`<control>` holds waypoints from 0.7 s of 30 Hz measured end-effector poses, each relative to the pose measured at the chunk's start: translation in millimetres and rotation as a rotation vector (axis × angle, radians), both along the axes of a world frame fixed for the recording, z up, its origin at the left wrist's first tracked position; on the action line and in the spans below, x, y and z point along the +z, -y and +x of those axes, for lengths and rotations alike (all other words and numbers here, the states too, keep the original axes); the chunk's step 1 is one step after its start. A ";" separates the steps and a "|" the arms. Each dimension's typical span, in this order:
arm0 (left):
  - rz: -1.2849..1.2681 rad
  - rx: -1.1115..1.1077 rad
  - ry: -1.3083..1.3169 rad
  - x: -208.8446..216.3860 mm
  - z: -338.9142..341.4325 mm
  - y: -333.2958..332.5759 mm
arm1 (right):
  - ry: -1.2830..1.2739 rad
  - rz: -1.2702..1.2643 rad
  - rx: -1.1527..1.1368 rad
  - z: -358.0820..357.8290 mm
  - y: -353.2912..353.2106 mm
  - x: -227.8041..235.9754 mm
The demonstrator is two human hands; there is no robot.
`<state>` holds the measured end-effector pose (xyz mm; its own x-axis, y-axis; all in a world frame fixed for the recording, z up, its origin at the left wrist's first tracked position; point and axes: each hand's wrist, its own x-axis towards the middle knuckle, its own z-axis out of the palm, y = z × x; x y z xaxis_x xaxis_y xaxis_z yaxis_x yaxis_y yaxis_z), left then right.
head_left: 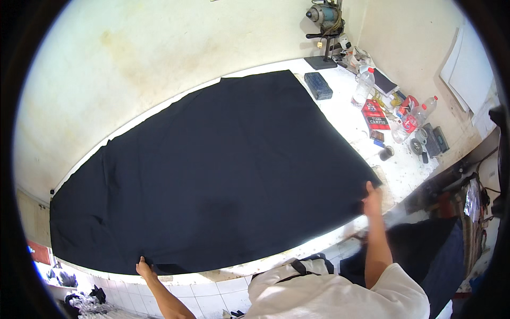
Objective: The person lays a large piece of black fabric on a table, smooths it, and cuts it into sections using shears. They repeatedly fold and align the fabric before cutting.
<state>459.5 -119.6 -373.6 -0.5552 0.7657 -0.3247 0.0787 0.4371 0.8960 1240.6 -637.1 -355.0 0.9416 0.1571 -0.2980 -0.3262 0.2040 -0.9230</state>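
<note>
A large sheet of black cloth (228, 165) lies spread over the white table (345, 133), with a few creases toward its left end. My left hand (143, 267) pinches the cloth's near edge, left of the middle. At the near right corner, my right hand (373, 201) grips the edge, its thumb side up and the other fingers partly hidden. Both arms are spread wide apart.
A cloth-cutting machine (325, 18) stands at the far right corner, with a dark block (318, 85) near it. Plastic bottles (364, 85), a red booklet (375, 114) and a small dark cup (387, 153) crowd the right side. More dark cloth (419, 255) hangs beside me.
</note>
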 end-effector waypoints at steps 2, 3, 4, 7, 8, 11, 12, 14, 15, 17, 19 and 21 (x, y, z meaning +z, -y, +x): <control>0.016 0.038 0.071 0.2 -2.6 9.6 | -0.061 -0.060 -0.091 -6.3 7.4 -2.2; -0.036 -0.005 0.043 -2.5 -2.9 15.7 | -0.110 -0.068 -0.035 -10.1 10.5 -4.1; -0.033 -0.007 0.082 -5.6 -2.2 20.6 | -0.126 -0.116 -0.031 -13.8 11.2 -6.8; -0.107 -0.028 0.186 -16.2 5.8 33.4 | -0.154 -0.162 0.042 -24.4 11.0 -10.7; -0.116 -0.044 0.166 -17.8 9.5 36.0 | -0.216 -0.181 0.063 -27.2 10.4 -10.0; -0.103 -0.090 0.112 -12.0 19.8 37.3 | -0.272 -0.174 0.067 -33.0 7.8 -2.8; -0.079 -0.102 0.088 -5.2 20.5 34.7 | -0.232 -0.187 0.063 -34.1 7.3 0.2; -0.022 -0.049 0.061 8.5 20.7 30.8 | -0.216 -0.244 0.016 -34.5 8.2 6.2; 0.006 -0.012 0.009 16.7 17.0 29.8 | -0.190 -0.092 0.092 -34.4 10.7 8.9; -0.007 0.034 -0.018 27.3 8.0 27.2 | -0.179 -0.096 0.093 -36.4 15.2 10.0; -0.040 0.043 -0.015 26.2 -0.6 27.1 | -0.166 -0.134 0.129 -39.6 19.8 7.3; -0.045 0.071 0.032 12.2 -4.4 28.8 | -0.230 -0.166 0.082 -42.0 22.5 2.6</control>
<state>455.1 -148.4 -361.4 -0.5962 0.7094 -0.3758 0.0183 0.4801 0.8770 1198.6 -659.6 -352.4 0.8325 0.1614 -0.5300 -0.5397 0.0206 -0.8416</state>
